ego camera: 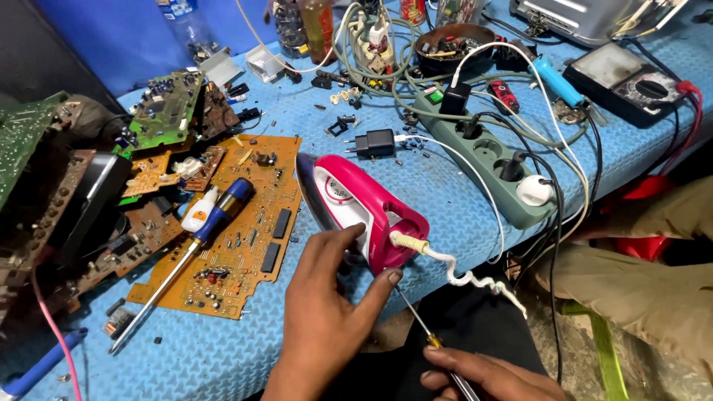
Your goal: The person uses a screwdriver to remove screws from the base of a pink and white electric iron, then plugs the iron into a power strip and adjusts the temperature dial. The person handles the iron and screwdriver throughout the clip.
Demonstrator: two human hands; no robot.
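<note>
A pink and white clothes iron lies on its side on the blue bench mat. My left hand grips its rear end, thumb and fingers around the heel. A white coiled cord comes out of the iron's back. My right hand holds a thin screwdriver whose tip points up at the iron's rear.
An orange circuit board with a blue-handled screwdriver lies left of the iron. More boards are piled at far left. A green power strip with plugs and tangled cables lies behind. A black multimeter sits far right. Another person's sleeve is at right.
</note>
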